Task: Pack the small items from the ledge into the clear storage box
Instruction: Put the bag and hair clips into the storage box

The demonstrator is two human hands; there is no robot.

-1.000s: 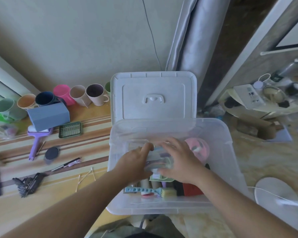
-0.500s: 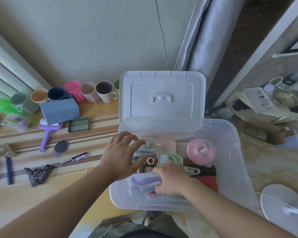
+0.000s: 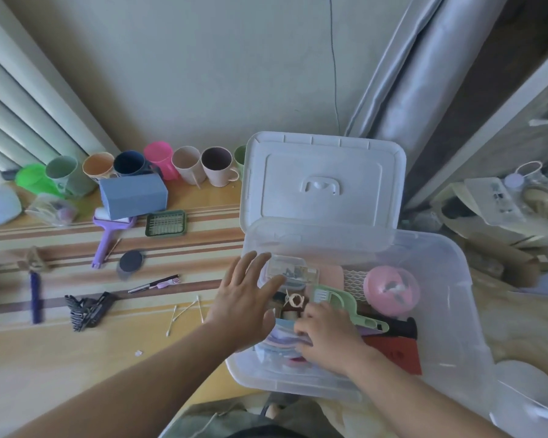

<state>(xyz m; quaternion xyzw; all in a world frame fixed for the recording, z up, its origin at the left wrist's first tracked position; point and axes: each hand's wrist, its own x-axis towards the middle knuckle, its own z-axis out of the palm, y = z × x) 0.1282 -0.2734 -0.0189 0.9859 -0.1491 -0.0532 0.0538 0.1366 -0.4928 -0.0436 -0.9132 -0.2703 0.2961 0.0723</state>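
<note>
The clear storage box (image 3: 459, 317) stands open at the right end of the ledge, its white lid (image 3: 323, 181) leaning back. Inside lie a pink round case (image 3: 391, 290), a green scoop (image 3: 342, 303), a small clear case (image 3: 293, 273) and red and black items. My right hand (image 3: 326, 339) is down in the box's front left corner, fingers curled on a stack of pastel flat items (image 3: 280, 338). My left hand (image 3: 246, 298) hovers over the box's left rim, fingers spread, holding nothing.
On the striped wooden ledge (image 3: 60, 352) lie a black hair claw (image 3: 87, 308), a pen (image 3: 154, 283), cotton swabs (image 3: 184, 312), a dark round pad (image 3: 130, 261), a purple brush (image 3: 106, 233), a green soap tray (image 3: 166, 223), a blue box (image 3: 133, 196) and a row of mugs (image 3: 187, 164).
My left hand has lifted out of the box and shifted left over its rim, fingers spreading. My right hand slid toward the box's front left corner onto the pastel stack.
</note>
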